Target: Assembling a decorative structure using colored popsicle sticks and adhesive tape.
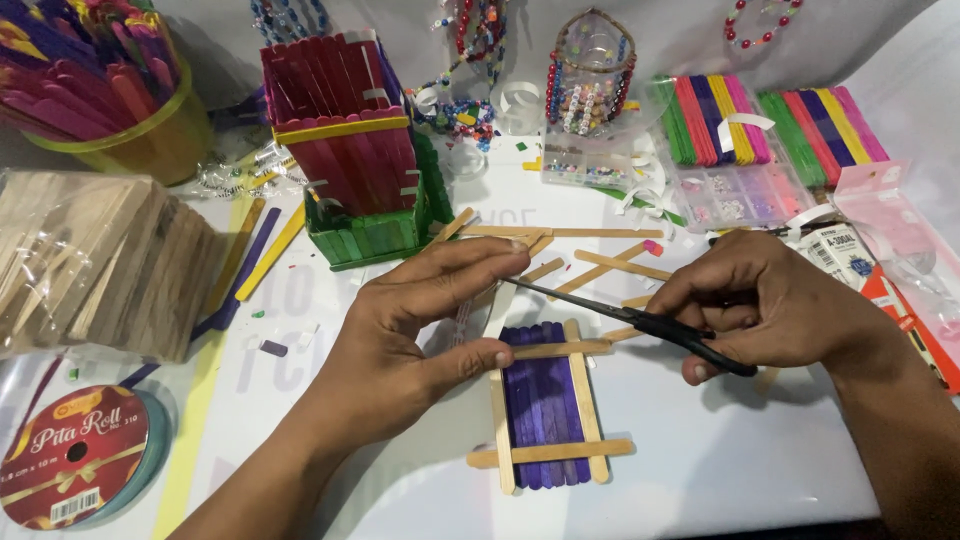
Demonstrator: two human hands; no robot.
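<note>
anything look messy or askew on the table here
Yes. Plain wooden sticks lie crisscrossed at odd angles behind the purple stick panel, and small scraps dot the table. The panel itself sits square. The left hand holds a clear strip; the right hand holds scissors.

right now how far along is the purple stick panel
Done: the purple panel lies flat with plain wooden sticks framing it. In hand: the left hand holds a clear strip while the right hand brings black scissors to it. Left: loose sticks lie unused behind.
</note>
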